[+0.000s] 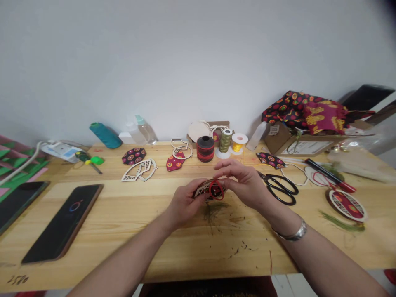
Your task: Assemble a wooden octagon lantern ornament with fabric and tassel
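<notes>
Over the middle of the table, my left hand [185, 202] is closed around the near-left edge of a small wooden openwork pendant [203, 192] with dark and red fabric inside. A loop of red cord [222, 194] hangs at the pendant's right end. My right hand [243, 181], with a silver bracelet at the wrist, holds that end at the thumb, its fingers bent above. Exactly what the right fingertips pinch is hidden. Dark green threads [215, 209] show below the pendant. Black-handled scissors [282, 187] lie just right of my right hand.
Behind my hands stand a red-and-black thread spool [205, 149], a green spool [225, 141] and a yellow spool [237, 144]. Cut wooden frames [139, 170] lie to the left, near a phone [63, 225]. A finished oval pendant [347, 205] and a cardboard box [297, 142] are at right.
</notes>
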